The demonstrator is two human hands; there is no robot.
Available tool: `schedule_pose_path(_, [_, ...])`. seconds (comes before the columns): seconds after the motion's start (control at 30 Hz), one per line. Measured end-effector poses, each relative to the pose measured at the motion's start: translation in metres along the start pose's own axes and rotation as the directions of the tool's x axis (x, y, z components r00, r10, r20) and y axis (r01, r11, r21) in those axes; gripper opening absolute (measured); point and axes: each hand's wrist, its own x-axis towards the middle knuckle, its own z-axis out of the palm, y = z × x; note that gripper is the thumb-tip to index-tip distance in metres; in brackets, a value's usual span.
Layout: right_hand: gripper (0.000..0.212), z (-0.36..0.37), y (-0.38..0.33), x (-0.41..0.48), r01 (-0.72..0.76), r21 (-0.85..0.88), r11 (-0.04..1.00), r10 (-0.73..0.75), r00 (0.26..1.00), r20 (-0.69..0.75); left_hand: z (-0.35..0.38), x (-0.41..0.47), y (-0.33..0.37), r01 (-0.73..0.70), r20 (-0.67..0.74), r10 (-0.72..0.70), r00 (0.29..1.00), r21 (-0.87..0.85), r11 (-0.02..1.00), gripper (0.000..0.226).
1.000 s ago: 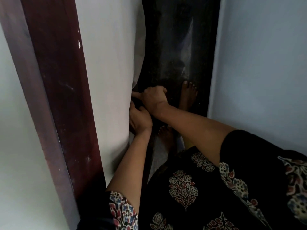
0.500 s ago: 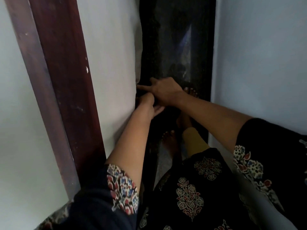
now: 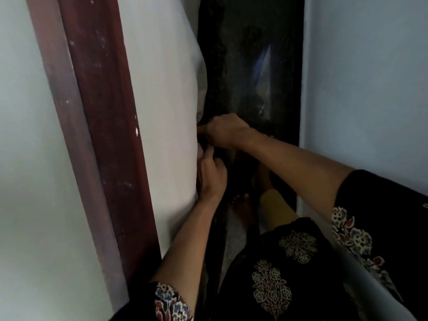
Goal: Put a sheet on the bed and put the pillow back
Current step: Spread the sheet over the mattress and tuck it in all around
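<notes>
Sheet-tucking seems in hand: the white sheet (image 3: 162,117) hangs beside the wooden bed frame (image 3: 104,135), its edge apparently pinched by the curled fingers of the left hand (image 3: 212,179) and, at twelve o'clock of it, the right hand (image 3: 225,132); next, push that edge under.

You have a single view to work from: the camera worn on your head, looking forward and steeply down along your own arms. It faces a narrow gap, with the white sheet (image 3: 166,112) on your left, the pale wall (image 3: 370,89) on your right, and the dark floor (image 3: 252,66) running up the middle of the frame. The wide lens tilts the wooden frame (image 3: 104,112) into a slanted band. The camera sits near. Your left hand (image 3: 212,179) and right hand (image 3: 225,130) lie close to the centre, your forearms cross the lower half, and your patterned sleeves (image 3: 171,302) are cut by the bottom edge.
</notes>
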Motion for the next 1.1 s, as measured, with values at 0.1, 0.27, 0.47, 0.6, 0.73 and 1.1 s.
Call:
schedule_pose_path(0.1, [0.044, 0.007, 0.011, -0.003, 0.0, -0.03, 1.0, -0.006, 0.98, -0.196, 0.006, 0.012, 0.007, 0.032, -0.051, -0.035, 0.998, -0.049, 0.998, 0.069])
schedule_pose_path(0.27, [0.031, 0.006, 0.009, 0.007, 0.056, 0.014, 0.998, -0.051, 0.965, -0.256, 0.014, 0.019, 0.008, 0.072, -0.043, -0.072, 0.997, 0.018, 0.997, 0.081])
schedule_pose_path(0.47, [0.038, -0.003, 0.023, 0.012, 0.024, -0.008, 1.0, -0.025, 0.957, -0.291, 0.009, 0.016, 0.013, 0.029, -0.162, -0.035, 0.986, -0.04, 0.999, 0.069])
schedule_pose_path(0.6, [0.033, -0.01, 0.024, 0.017, 0.065, 0.111, 0.992, -0.023, 0.938, -0.346, 0.006, 0.023, 0.025, 0.002, -0.266, -0.018, 0.964, -0.06, 0.998, 0.065])
schedule_pose_path(0.73, [0.05, -0.018, 0.033, 0.021, -0.01, -0.012, 1.0, 0.007, 0.978, -0.208, 0.011, 0.037, 0.029, 0.017, -0.212, -0.017, 0.977, -0.002, 1.0, 0.073])
schedule_pose_path(1.1, [0.04, -0.034, 0.01, 0.052, -0.166, -0.118, 0.979, 0.158, 0.985, -0.074, 0.009, 0.076, 0.033, 0.036, -0.201, -0.02, 0.979, 0.076, 0.996, 0.058])
